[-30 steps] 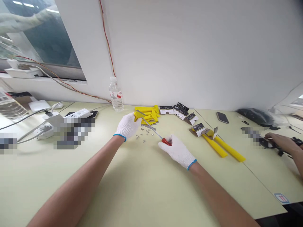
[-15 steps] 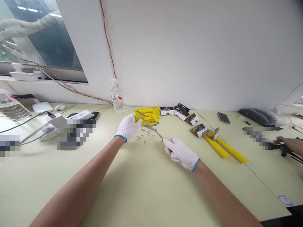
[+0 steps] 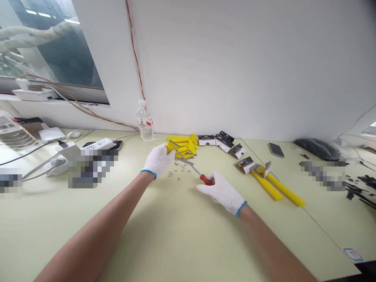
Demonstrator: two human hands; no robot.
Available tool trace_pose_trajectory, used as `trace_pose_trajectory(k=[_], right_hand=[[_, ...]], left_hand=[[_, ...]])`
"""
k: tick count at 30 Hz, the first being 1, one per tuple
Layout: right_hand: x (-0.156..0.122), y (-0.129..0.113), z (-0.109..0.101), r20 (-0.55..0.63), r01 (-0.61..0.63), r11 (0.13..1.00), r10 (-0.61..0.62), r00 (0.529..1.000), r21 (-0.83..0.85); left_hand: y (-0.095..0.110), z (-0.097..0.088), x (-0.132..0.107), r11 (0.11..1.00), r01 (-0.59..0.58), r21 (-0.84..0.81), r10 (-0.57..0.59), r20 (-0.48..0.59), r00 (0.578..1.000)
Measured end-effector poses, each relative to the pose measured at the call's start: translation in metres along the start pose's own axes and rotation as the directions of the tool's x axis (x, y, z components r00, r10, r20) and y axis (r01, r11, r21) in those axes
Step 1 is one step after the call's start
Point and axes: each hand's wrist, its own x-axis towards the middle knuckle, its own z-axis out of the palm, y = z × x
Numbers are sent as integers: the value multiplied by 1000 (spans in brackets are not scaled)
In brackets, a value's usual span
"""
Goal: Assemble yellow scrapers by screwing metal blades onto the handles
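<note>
Both my hands wear white knit gloves. My left hand (image 3: 158,159) is closed around a yellow scraper (image 3: 172,145) whose metal blade end points up and right. My right hand (image 3: 221,190) grips a red-handled screwdriver (image 3: 195,171); its long shaft runs up-left and its tip meets the scraper's head. Several small screws (image 3: 178,171) lie scattered on the pale green table just below the scraper. A pile of yellow scrapers (image 3: 185,143) sits right behind my left hand.
A water bottle (image 3: 145,122) stands at the wall. Black-and-white small boxes (image 3: 223,141) and two assembled yellow scrapers (image 3: 274,184) lie to the right, a phone (image 3: 275,150) beyond them. Power strips and cables (image 3: 66,150) crowd the left. Black parts (image 3: 360,186) lie at far right.
My right hand shifted slightly on the screwdriver, so the red handle shows again. The other person's hand at the far right has withdrawn from view.
</note>
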Motion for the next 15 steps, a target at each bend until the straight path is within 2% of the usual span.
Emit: trace_pose_trajectory(k=[2, 4, 6, 9, 11, 13, 14, 15], right_hand=[[2, 1, 3, -116, 81, 983, -101, 988, -165], [4, 0, 1, -240, 133, 936, -218, 946, -326], [4, -2, 2, -285, 146, 900, -279, 917, -412], [1, -3, 1, -236, 161, 887, -284, 930, -433], [-3, -2, -4, -81, 204, 889, -258, 963, -411], [-6, 0, -11, 58, 250, 884, -247, 967, -395], [-6, 0, -13, 26, 250, 877, -263, 964, -410], [-6, 1, -14, -62, 236, 868, -291, 955, -437]], left_hand=[[-1, 0, 1, 1000, 8, 6, -8, 0, 1000], [-1, 1, 1, 1000, 15, 7, -15, 9, 1000], [-2, 1, 2, 1000, 15, -5, -15, 14, 1000], [-2, 2, 2, 1000, -10, -22, 10, 13, 1000], [-1, 2, 2, 1000, -12, -22, 13, 18, 1000], [-1, 1, 2, 1000, -4, -15, 4, 26, 1000], [0, 1, 2, 1000, 1, -7, -1, 25, 1000], [0, 1, 2, 1000, 3, 2, -3, 24, 1000]])
